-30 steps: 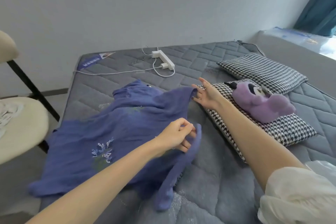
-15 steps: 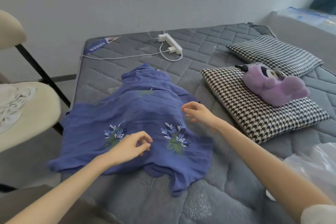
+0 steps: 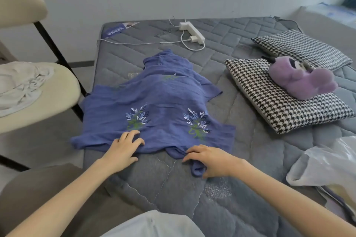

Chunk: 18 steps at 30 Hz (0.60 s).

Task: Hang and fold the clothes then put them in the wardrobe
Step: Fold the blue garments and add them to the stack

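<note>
Grey quilted mattress [image 3: 240, 208] sits against a plain wall, with a blue shirt [image 3: 159, 98] spread flat on it, thin and crinkled, stitched with leaf sprigs. Left hand [image 3: 123, 150] lies flat, fingers straight, pressing the near hem. Right hand [image 3: 210, 159] arches over a bunched flap at that hem; whether it pinches the cloth is unclear. The shirt's left edge overhangs the mattress.

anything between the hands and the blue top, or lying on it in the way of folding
Nothing visible. The left hand and right hand rest on the near hem of the blue top. The power strip lies beyond its collar, the houndstooth pillow to its right, both apart from it. No wardrobe is in view.
</note>
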Motion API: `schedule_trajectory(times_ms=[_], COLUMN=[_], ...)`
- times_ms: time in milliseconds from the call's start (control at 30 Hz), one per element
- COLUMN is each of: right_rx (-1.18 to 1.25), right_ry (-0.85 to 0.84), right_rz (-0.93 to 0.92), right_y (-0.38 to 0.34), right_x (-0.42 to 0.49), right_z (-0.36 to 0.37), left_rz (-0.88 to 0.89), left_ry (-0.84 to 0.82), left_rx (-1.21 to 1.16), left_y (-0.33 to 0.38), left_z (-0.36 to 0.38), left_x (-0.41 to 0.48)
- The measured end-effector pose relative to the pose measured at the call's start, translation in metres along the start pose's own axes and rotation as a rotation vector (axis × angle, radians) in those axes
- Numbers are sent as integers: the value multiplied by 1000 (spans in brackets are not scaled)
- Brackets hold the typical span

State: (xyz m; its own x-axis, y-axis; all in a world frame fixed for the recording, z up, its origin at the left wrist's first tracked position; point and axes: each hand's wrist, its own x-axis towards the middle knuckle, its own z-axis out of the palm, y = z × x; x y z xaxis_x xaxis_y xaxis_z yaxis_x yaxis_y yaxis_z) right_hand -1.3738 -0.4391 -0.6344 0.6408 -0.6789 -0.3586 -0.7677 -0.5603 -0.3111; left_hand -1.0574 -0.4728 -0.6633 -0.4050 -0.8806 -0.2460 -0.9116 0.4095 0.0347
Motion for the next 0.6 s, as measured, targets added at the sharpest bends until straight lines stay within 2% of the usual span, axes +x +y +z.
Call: schedule_trajectory(times_ms=[100, 200, 400, 500, 600], right_rx=[-95, -73, 328, 500, 625], right_ry=[58, 139, 514, 629, 579], right_rz=[-10, 3, 123, 193, 241], right_y=[6, 12, 2, -4, -3], right_x=[-4, -9, -8, -9, -14], right_z=[13, 24, 22, 19, 22], left_rz=[-59, -86, -138, -117, -41], left_ry=[62, 170, 318, 276, 133], left_rx=[-15, -95, -506, -560, -501], left_y=[-5, -11, -13, -21, -32], left_z=[7, 14, 12, 9, 11], left_x=[-7, -12, -23, -30, -37])
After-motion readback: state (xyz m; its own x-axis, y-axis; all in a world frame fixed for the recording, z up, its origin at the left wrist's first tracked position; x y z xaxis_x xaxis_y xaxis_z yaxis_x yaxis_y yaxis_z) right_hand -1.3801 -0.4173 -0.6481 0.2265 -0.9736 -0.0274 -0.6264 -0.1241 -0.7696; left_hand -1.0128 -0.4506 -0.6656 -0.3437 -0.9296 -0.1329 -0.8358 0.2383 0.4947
